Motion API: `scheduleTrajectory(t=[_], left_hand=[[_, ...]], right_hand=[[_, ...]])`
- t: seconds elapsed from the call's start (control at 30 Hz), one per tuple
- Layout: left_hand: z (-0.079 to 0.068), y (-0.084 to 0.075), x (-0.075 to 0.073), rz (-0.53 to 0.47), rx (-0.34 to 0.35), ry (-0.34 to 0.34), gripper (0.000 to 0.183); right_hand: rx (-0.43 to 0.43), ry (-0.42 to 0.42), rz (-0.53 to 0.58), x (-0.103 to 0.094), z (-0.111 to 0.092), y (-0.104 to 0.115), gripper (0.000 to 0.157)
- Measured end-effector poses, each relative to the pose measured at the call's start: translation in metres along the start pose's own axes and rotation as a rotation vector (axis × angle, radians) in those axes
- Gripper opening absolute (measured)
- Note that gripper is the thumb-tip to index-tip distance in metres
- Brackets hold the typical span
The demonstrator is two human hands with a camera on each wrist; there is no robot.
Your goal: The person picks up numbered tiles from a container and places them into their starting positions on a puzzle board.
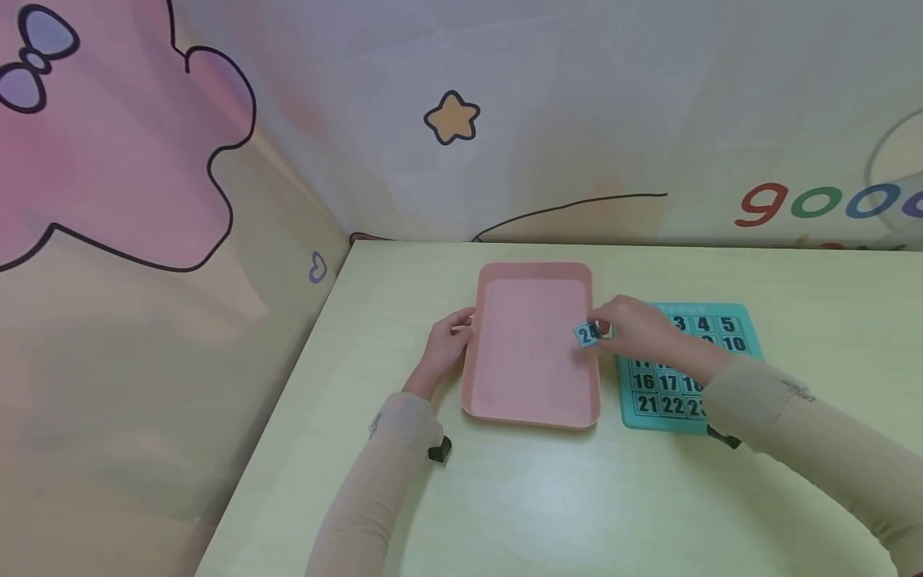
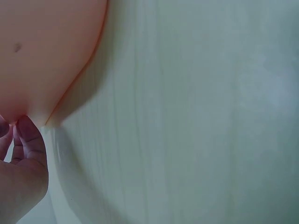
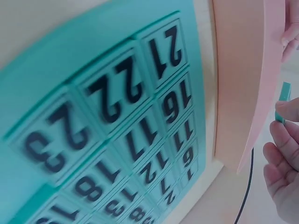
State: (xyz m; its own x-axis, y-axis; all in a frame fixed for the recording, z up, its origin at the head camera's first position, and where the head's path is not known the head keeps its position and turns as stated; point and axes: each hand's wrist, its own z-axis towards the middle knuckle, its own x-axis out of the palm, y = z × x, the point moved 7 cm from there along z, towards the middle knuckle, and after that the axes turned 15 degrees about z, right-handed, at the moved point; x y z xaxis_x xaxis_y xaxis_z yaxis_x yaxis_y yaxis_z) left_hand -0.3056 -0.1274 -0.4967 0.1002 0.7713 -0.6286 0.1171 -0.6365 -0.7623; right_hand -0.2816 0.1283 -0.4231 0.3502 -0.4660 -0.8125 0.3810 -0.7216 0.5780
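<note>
A pink tray (image 1: 534, 361) lies on the table, its inside bare. My left hand (image 1: 443, 344) holds the tray's left rim, thumb and fingers pinching the edge in the left wrist view. Over the tray's right rim, my right hand (image 1: 645, 328) pinches a small teal tile (image 1: 587, 333) marked 24 between thumb and fingertips. Beneath the right forearm is a teal number board (image 1: 642, 421) with rows of numbered tiles, partly hidden by the hand and sleeve. The right wrist view shows a teal recess (image 3: 33, 205) beside its 23 tile (image 3: 58, 135).
The pale wooden table (image 1: 519, 497) meets a printed wall cloth (image 1: 577, 120) at the back and left. Small black devices show under both sleeves (image 1: 400, 421). A thin dark cord (image 3: 246, 193) hangs in the right wrist view.
</note>
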Motion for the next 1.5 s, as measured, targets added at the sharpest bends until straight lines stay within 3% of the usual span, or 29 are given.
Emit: scheduleTrajectory(t=[0.13, 0.4, 0.63, 1.03, 1.5], left_hand=[[-0.001, -0.002, -0.002, -0.020, -0.016, 0.026, 0.040], [-0.021, -0.026, -0.012, -0.013, 0.006, 0.025, 0.041], [0.001, 0.002, -0.001, -0.016, 0.024, 0.011, 0.041], [0.001, 0.004, 0.000, -0.002, 0.039, -0.005, 0.040], [0.002, 0.001, 0.002, -0.022, 0.048, -0.002, 0.041]], right_hand=[[0.021, 0.007, 0.039, -0.008, -0.017, -0.007, 0.032], [0.024, -0.016, 0.056, -0.018, -0.050, -0.026, 0.037], [0.045, -0.017, 0.088, -0.017, -0.080, -0.045, 0.036], [0.138, -0.014, 0.057, -0.011, -0.119, -0.088, 0.035], [0.174, 0.008, 0.025, -0.004, -0.140, -0.106, 0.033]])
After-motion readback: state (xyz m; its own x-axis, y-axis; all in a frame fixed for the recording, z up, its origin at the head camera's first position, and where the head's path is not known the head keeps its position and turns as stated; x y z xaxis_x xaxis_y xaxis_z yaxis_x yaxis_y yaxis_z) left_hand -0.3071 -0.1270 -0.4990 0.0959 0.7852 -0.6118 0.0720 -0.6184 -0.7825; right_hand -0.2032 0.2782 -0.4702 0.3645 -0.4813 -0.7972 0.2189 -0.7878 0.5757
